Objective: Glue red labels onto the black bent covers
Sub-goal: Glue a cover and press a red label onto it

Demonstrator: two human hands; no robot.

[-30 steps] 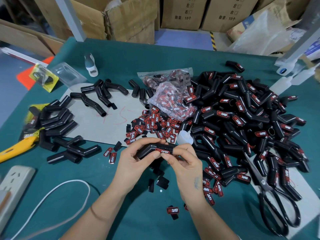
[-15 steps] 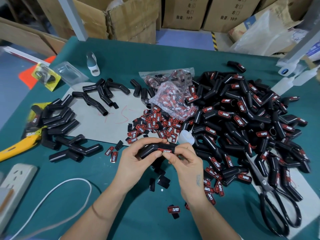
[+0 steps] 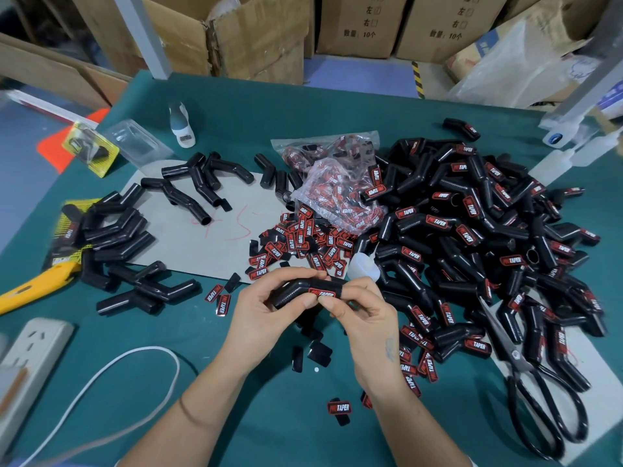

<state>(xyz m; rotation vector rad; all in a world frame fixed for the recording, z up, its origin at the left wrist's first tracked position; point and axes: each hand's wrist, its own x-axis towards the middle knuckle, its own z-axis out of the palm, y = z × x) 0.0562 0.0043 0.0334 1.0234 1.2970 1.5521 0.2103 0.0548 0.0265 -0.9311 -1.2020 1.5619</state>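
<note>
A black bent cover is showing a red label; beside it, the bench is lying teal, a knife glowing yellow.

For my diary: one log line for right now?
left hand: holds black bent plastic cover | right hand: presses red label on cover | step: gluing

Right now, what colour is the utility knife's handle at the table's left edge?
Yellow; the utility knife shows best in the head view.

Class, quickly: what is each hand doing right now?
Left hand: fingers curled round the black bent cover, holding it.
Right hand: thumb and fingers pinch the same cover at its red label.
</note>
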